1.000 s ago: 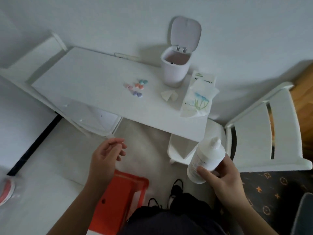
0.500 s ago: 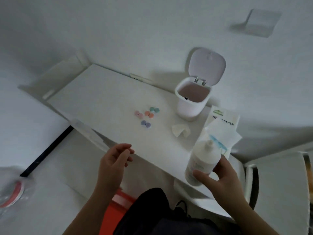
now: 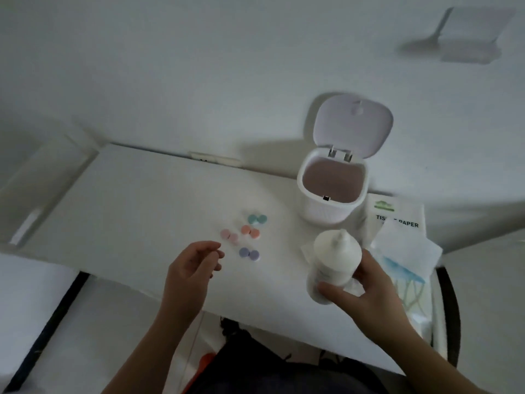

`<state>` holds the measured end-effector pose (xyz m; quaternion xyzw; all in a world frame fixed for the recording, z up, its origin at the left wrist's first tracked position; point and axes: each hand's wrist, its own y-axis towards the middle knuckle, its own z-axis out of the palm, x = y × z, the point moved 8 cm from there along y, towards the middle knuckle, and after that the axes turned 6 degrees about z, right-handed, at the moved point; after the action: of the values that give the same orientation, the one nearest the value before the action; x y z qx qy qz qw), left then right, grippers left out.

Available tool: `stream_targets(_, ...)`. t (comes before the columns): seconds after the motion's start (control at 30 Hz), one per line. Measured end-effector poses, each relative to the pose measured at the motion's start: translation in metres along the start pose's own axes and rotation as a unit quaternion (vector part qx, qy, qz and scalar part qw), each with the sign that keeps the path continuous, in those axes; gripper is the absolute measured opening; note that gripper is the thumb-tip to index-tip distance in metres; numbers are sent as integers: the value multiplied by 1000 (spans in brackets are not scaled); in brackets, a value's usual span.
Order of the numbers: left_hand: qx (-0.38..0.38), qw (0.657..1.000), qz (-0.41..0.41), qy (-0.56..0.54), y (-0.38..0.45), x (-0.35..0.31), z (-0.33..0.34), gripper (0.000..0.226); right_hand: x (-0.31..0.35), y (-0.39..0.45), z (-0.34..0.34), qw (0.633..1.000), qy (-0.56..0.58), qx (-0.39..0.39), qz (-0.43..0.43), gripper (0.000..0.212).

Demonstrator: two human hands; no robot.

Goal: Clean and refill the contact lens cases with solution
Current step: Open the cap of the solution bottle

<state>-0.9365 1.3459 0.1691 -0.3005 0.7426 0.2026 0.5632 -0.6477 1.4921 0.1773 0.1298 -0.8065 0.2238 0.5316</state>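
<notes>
Several small lens cases lie together on the white table (image 3: 136,211): a teal one (image 3: 257,219), an orange one (image 3: 250,231), a pink one (image 3: 229,235) and a purple one (image 3: 249,253). All have their caps on. My right hand (image 3: 366,288) grips a white solution bottle (image 3: 333,265), held upright over the table with its nozzle cap on. My left hand (image 3: 193,268) hovers just left of the purple case, fingers loosely curled and holding nothing.
A small white bin (image 3: 331,191) with its lid flipped open stands behind the bottle. A tissue paper pack (image 3: 403,248) lies at the table's right end, and a crumpled tissue (image 3: 306,249) peeks out behind the bottle. My dark-clothed lap is below the table's front edge.
The view has come closer over the table. Both hands have moved forward above it, the right one carrying the bottle, the left one nearing the cases.
</notes>
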Motion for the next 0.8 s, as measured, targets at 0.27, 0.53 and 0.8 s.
stream_targets(0.27, 250, 963, 79, 55, 80, 1, -4, 29, 53, 45, 112, 997, 58, -43, 27, 70)
stream_targets(0.53, 365, 918, 142, 53, 104, -5, 13, 73, 89, 67, 160, 999, 29, -33, 12, 66)
stream_targets(0.8, 328, 928, 169, 46, 123, 5, 25, 61, 63, 95, 174, 995, 94, 10, 9, 67)
